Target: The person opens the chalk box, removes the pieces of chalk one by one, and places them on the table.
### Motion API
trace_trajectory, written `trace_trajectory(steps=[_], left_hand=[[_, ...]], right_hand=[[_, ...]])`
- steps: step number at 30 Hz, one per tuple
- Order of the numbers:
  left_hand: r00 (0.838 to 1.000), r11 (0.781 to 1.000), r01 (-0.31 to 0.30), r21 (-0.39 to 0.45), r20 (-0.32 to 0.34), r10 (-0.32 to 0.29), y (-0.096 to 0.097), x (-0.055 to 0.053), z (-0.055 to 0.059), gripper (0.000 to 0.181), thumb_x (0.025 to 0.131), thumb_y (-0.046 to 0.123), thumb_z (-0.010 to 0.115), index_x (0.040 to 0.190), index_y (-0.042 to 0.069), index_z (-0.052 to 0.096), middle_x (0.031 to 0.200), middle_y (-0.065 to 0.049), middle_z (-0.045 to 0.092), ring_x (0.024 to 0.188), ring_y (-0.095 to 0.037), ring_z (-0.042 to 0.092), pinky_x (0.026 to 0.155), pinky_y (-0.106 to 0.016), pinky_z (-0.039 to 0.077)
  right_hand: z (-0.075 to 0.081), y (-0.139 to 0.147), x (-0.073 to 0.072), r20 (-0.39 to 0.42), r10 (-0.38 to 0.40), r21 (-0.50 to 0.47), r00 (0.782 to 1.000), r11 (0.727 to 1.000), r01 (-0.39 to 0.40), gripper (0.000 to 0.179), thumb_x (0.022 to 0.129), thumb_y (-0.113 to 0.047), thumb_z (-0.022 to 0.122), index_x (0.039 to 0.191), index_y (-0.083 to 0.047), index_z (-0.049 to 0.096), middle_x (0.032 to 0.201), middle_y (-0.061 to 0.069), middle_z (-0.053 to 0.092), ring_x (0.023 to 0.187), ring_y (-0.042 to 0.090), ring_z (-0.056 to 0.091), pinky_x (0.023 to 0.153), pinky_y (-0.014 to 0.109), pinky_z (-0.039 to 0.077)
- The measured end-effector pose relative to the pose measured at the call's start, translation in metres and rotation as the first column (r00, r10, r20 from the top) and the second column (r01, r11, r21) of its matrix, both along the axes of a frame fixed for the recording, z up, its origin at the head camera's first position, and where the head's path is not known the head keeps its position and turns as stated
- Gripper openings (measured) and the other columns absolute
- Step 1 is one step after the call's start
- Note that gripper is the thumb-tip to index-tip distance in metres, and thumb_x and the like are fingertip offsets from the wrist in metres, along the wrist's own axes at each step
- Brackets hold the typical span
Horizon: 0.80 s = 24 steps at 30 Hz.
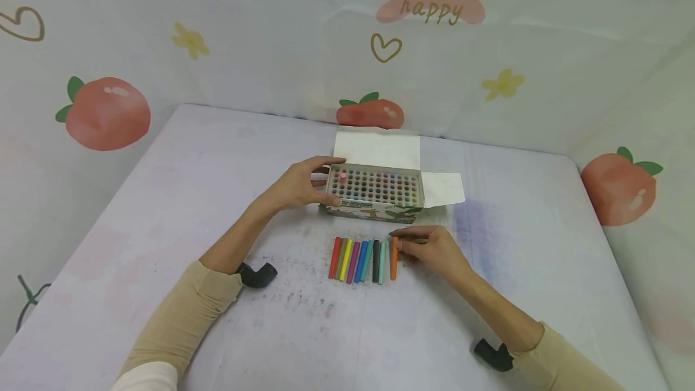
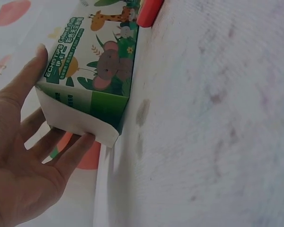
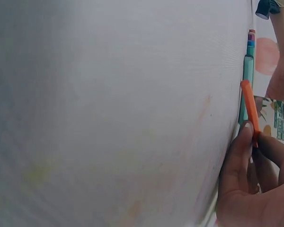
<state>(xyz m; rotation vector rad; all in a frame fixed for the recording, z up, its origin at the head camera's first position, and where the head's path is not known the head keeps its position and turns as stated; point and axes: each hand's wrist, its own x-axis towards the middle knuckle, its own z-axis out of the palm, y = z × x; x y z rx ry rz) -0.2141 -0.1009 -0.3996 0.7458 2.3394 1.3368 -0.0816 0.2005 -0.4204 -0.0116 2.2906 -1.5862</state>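
Note:
An open box of colored chalk (image 1: 374, 210) holds many sticks standing upright with their ends showing, and one pink chalk stick (image 1: 343, 177) rises above the others. My left hand (image 1: 297, 184) grips the box's left end, thumb at the front corner and fingers toward the back; in the left wrist view those fingers touch its white end flap (image 2: 75, 116). In front of the box my right hand (image 1: 438, 253) pinches an orange chalk stick (image 1: 394, 261) near its upper end. Left of it lies a row of several chalk sticks, from a red chalk stick (image 1: 335, 257) to a pale green chalk stick (image 1: 382, 263).
The box's white lid (image 1: 377, 146) stands folded back, and a side flap (image 1: 443, 189) sticks out to the right. Chalk dust marks the white table (image 1: 282, 330). A printed cloth (image 1: 271, 35) hangs behind it. Black straps with dark mounts (image 1: 259, 275) sit at both wrists.

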Motion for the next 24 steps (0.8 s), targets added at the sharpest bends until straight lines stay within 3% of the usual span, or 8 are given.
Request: trace_trajectory(steps=[8,24], left_hand=[[1.0,1.0,-0.003,0.006,0.002,0.003,-0.0006,-0.0003,-0.0019,0.084,0.077,0.023,0.088,0.149,0.016,0.046,0.152,-0.007,0.04,0.136,-0.029,0.043,0.108,-0.039,0.048],[0.999,1.0,-0.026,0.01,0.019,0.026,0.0014,0.0016,-0.0005,0.082,0.078,0.021,0.087,0.148,0.017,0.046,0.149,-0.007,0.043,0.134,-0.028,0.043,0.107,-0.038,0.049]], right_hand=[[-0.003,-0.0016,-0.0021,0.058,0.004,-0.059,0.998,0.998,-0.001,0.025,0.093,-0.006,0.069,0.116,0.004,0.07,0.101,0.015,0.073,0.083,0.024,0.073,0.071,0.033,0.064],[0.0021,-0.0001,-0.0018,0.044,0.007,-0.021,0.999,1.0,-0.006,0.022,0.093,-0.006,0.068,0.111,0.006,0.07,0.091,0.015,0.074,0.078,0.021,0.072,0.071,0.032,0.064]])
